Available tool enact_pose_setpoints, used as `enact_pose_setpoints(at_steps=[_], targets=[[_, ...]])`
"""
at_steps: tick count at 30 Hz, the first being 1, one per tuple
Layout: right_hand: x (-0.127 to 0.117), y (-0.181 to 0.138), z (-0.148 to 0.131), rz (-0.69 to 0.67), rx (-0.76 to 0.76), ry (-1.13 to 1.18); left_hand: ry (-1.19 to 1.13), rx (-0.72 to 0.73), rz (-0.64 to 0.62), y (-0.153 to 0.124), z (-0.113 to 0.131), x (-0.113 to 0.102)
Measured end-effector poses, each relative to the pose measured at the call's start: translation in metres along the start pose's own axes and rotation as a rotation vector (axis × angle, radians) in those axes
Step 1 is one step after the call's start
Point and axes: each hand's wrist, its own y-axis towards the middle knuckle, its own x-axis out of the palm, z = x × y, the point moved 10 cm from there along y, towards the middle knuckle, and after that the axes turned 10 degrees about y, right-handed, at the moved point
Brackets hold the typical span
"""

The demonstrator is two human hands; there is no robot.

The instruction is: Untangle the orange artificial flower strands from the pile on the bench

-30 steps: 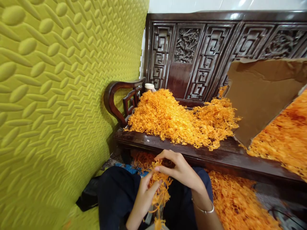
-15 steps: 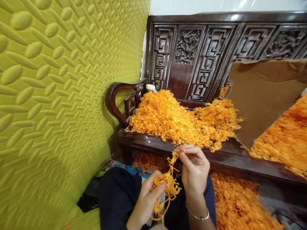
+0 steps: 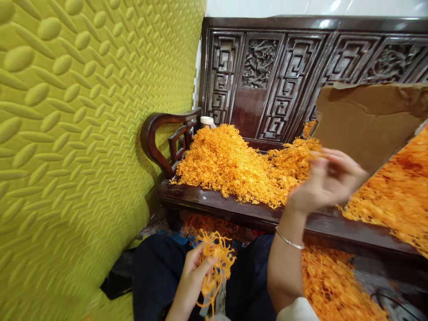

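Note:
In my left hand [image 3: 195,272], closed low over my lap, is a tangled bunch of orange plastic strands [image 3: 217,256]; loose loops of it hang down below the fingers. My right hand [image 3: 331,178] is raised above the right end of the heap of orange stringy pieces [image 3: 230,165] on the bench, left of the cardboard sheet. Its thumb and fingertips are pinched together, slightly blurred. Orange shows right at the fingertips, but I cannot tell whether it is a held piece or the heap behind.
The dark carved wooden bench [image 3: 214,196] spans the front. A brown cardboard sheet [image 3: 364,120] stands on it, with another orange pile [image 3: 394,196] to its right. More orange pieces [image 3: 334,281] lie below. A white-lidded jar [image 3: 207,121] is behind the heap; a yellow padded wall [image 3: 83,133] rises left.
My right hand has left the orange bunch and moved up and right to the heap on the bench. My left hand, still gripping the bunch, has shifted slightly down and left.

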Motion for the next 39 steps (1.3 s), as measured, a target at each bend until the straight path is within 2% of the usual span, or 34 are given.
enact_pose_setpoints(at_steps=[3,6,8,10,12,15,17,20,23,26,29,32,35,36,39], targets=[[0.067,-0.026,0.046,-0.419,0.044,-0.090,0.025,0.004,-0.020,0.004,0.017,0.007],[0.091,-0.065,0.077,-0.648,0.209,-0.100,0.089,0.032,-0.056,0.008,0.022,0.013],[0.099,-0.097,0.077,-0.815,0.422,-0.004,0.162,0.086,-0.042,0.012,0.022,0.013],[0.107,-0.131,0.050,-1.027,0.614,0.196,0.244,0.154,-0.032,0.017,0.023,0.014],[0.111,-0.158,0.005,-1.258,0.665,0.382,0.322,0.233,-0.110,0.018,0.026,0.025],[0.107,-0.180,-0.042,-1.503,0.607,0.407,0.402,0.354,-0.314,0.013,0.032,0.048],[0.103,-0.182,-0.048,-1.531,0.538,0.284,0.431,0.378,-0.354,0.010,0.031,0.052],[0.093,-0.169,-0.044,-1.386,0.506,0.210,0.401,0.286,-0.215,0.015,0.018,0.033],[0.077,-0.153,-0.032,-1.066,0.660,0.346,0.341,0.194,-0.091,0.010,0.003,0.016],[0.055,-0.148,-0.017,-0.681,0.867,0.499,0.332,0.229,-0.153,-0.006,0.007,0.027],[0.037,-0.148,-0.017,-0.415,0.917,0.540,0.312,0.266,-0.238,-0.023,0.022,0.045],[0.029,-0.145,-0.027,-0.296,0.879,0.535,0.283,0.246,-0.295,-0.035,0.031,0.056],[0.015,-0.133,-0.028,-0.195,0.824,0.528,0.306,0.221,-0.291,-0.041,0.027,0.055],[0.002,-0.123,-0.025,-0.108,0.772,0.515,0.313,0.212,-0.293,-0.042,0.022,0.054],[-0.064,-0.081,-0.018,0.190,0.478,0.372,0.259,0.135,-0.274,-0.039,-0.005,0.044]])
